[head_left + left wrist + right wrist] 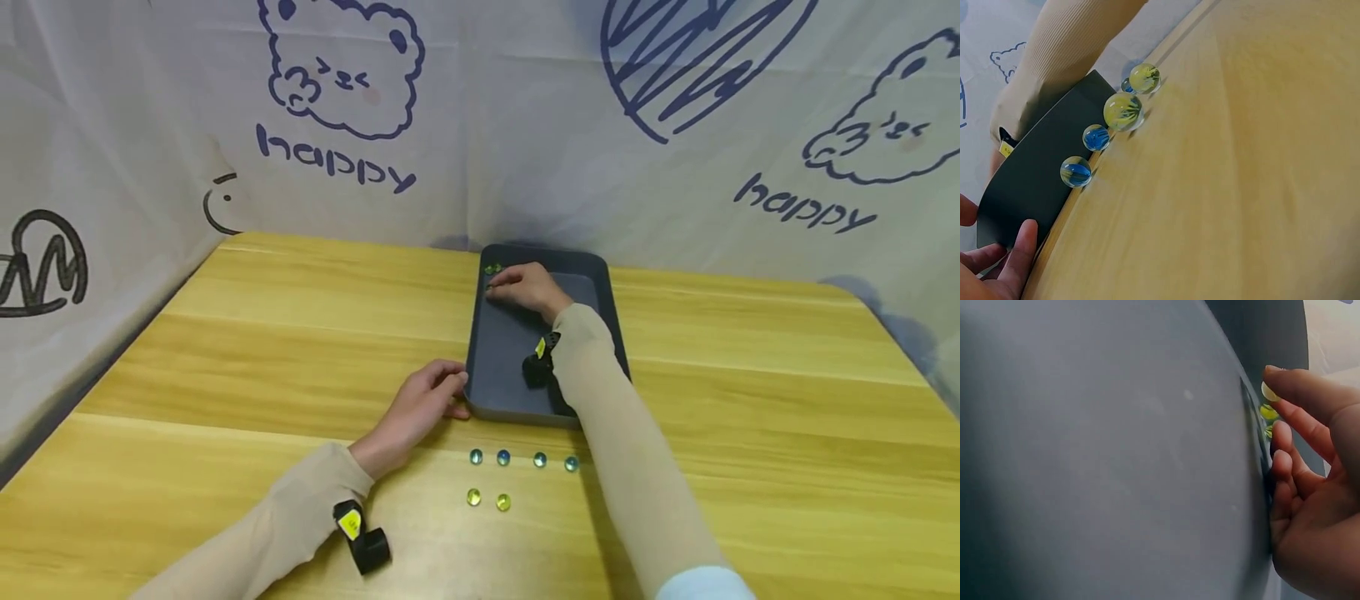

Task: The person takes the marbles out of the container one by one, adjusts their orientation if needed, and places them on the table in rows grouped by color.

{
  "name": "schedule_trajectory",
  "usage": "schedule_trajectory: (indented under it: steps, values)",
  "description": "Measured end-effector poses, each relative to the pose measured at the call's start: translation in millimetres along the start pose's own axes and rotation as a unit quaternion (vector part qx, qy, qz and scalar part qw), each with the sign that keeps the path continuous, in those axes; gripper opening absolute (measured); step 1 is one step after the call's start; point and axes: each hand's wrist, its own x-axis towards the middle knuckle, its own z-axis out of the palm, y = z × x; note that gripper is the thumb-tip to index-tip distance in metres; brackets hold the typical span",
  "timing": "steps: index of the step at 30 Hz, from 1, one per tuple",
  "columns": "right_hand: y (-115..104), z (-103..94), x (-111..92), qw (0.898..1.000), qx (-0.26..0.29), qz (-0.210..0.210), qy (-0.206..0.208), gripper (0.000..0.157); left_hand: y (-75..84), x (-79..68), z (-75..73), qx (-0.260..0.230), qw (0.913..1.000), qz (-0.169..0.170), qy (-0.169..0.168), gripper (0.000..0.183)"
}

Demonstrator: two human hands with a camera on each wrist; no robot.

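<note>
Right hand (531,288): pinches a glass marble (1269,392), a hold suited to its smallness, near two yellow-green marbles (489,270) inside the grey tray (498,367). Left hand (420,408): fingers relaxed, touches the tray's corner, probably steadying it. Outside, six marbles (503,457) form two rows.

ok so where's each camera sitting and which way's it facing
Head: on the head, facing forward and down at table, tray and marbles; both arms show, left hand and right hand included.
Left wrist: on that wrist, facing the tray's side and marbles; some left hand and the right sleeve show.
Right wrist: on that wrist, facing the tray's inside; right hand shows, pinching a yellowish marble.
Shared: head and left wrist both show the loose marbles.
</note>
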Motion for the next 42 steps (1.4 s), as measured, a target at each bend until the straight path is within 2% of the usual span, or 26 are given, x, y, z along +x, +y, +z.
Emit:
schedule_trajectory:
  steps: [6,17,23,30,35,42]
  values:
    - [-0.2,-7.5,2.0,1.000,-0.002,0.018,-0.013,0.028,-1.8,-0.4,-0.3,-0.004,1.0000,0.000,-0.003,0.033]
    - [-5.8,-16.3,-1.2,1.000,0.001,0.014,-0.022,0.026,-0.5,0.4,-0.7,-0.004,1.0000,0.005,-0.001,0.032]
    - [-9.7,-20.6,-6.2,1.000,0.002,0.002,-0.025,0.028,0.0,0.2,-0.5,-0.001,1.0000,0.002,-0.004,0.032]
    - [-17.3,-25.8,-14.2,0.999,0.037,-0.014,-0.030,0.031,-0.7,0.5,-0.2,-0.006,1.0000,-0.002,-0.001,0.033]
    - [-20.1,-27.9,-20.4,0.998,0.042,-0.029,-0.043,0.032,-0.9,0.0,-0.8,-0.005,1.0000,-0.008,0.002,0.033]
    - [-11.9,-38.9,-29.2,0.996,0.063,-0.053,-0.041,0.036,0.8,0.1,-1.4,-0.005,1.0000,0.002,-0.002,0.033]
